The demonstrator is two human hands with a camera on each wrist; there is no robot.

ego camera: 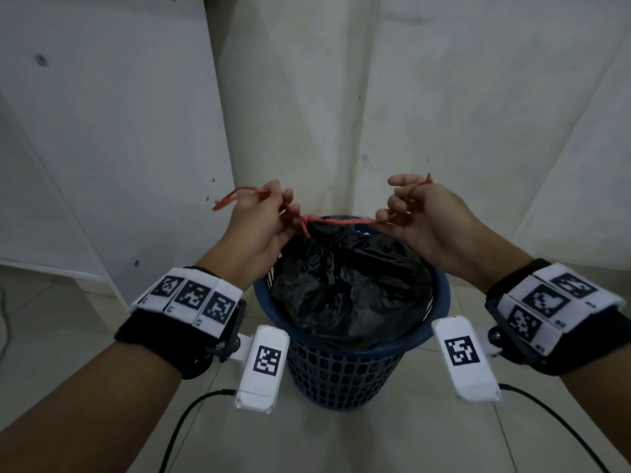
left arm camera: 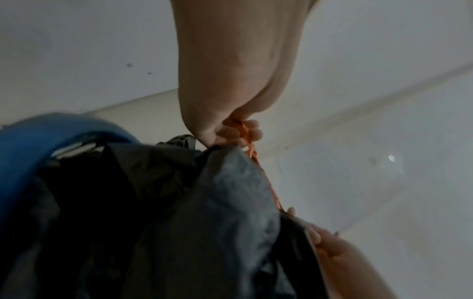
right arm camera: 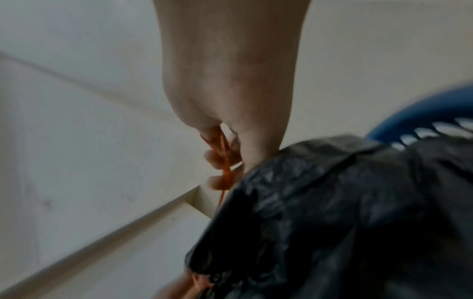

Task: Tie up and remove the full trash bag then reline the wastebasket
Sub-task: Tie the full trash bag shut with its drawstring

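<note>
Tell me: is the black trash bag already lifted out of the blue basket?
No, the black trash bag sits inside the blue basket while both hands pull its red drawstring.

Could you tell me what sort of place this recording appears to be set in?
Probably a plain indoor corner of a home or utility room: pale tiled floor, bare white wall panels, and a blue mesh wastebasket holding a black trash bag.

Crinkled glossy plastic bag (ego camera: 348, 281); perforated matt plastic wastebasket (ego camera: 341, 373) (blue); fibrous red string (ego camera: 341, 220).

White walls (ego camera: 478, 97), pale tiled floor (ego camera: 358, 438), dim light
</note>
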